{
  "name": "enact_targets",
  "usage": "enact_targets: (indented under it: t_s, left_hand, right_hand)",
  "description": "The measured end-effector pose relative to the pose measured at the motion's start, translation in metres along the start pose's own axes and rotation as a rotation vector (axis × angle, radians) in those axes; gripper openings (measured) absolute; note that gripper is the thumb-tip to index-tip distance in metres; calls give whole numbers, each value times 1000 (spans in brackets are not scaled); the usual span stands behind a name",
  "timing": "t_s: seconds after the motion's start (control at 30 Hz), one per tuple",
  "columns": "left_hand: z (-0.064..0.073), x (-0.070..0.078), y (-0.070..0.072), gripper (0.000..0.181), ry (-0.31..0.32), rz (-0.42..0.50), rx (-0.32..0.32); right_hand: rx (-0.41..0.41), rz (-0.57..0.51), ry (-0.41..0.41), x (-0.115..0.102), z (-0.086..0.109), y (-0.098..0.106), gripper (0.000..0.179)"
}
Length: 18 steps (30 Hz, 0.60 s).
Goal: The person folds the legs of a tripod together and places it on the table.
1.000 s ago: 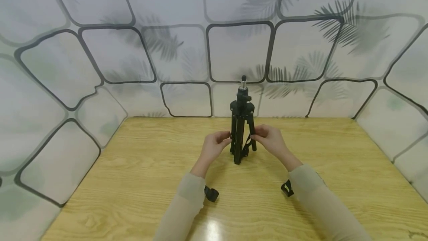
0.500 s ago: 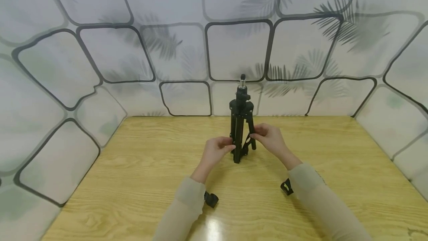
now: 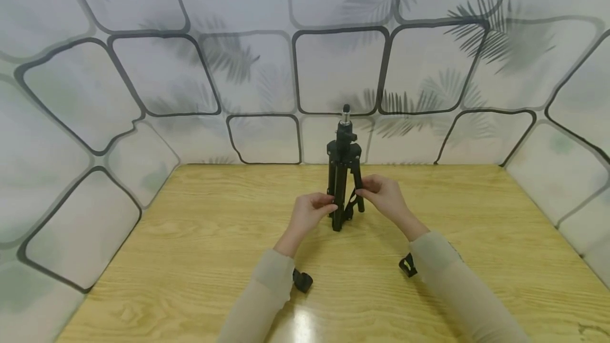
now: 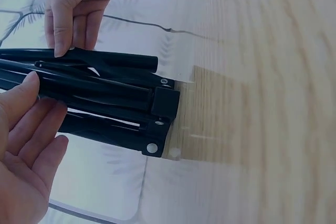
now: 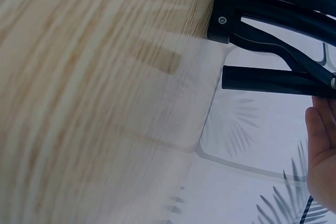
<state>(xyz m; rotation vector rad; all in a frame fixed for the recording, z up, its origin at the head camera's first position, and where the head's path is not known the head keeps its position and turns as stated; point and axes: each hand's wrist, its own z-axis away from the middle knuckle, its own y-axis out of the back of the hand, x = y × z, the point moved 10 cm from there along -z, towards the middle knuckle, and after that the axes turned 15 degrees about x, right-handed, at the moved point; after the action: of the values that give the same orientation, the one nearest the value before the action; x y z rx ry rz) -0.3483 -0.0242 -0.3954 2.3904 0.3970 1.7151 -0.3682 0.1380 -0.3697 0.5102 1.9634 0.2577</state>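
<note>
A black tripod (image 3: 341, 179) stands upright on the table with its legs drawn nearly together; a silver stud with a black tip tops it. My left hand (image 3: 306, 216) holds the legs low on the left, thumb on the front leg and fingertips by the left one. In the left wrist view that thumb lies along the front leg (image 4: 100, 87). From the other side my right hand (image 3: 388, 200) pinches the right leg (image 5: 268, 80) between thumb and fingers. This leg is angled slightly outward, its end above the table, and a brace links it to the centre.
The wooden table (image 3: 214, 237) meets a patterned backdrop (image 3: 267, 68) close behind the tripod, with more backdrop at both sides. Black wrist-worn devices hang below the left cuff (image 3: 269, 269) and the right cuff (image 3: 436, 253).
My left hand has shifted slightly right, its thumb moving from the left leg onto the front leg. My right hand keeps its pinch, and the tripod stays nearly in place.
</note>
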Motion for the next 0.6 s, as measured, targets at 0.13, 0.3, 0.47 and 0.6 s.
enact_targets:
  t_s: [0.13,0.3,0.47,0.6]
  left_hand:
    - [-1,-2,0,21,10,3,-5]
    - [-2,-4,-1,21,10,15,-4]
    - [-3,-4,-2,20,17,-1,-1]
    - [-3,-4,-2,19,8,-5,4]
  right_hand:
    - [0,10,-1,1,0,-1,19]
    - [1,13,0,1,-1,-1,18]
    - [5,32,-4,2,-1,0,19]
    - [6,51,-6,1,0,-1,19]
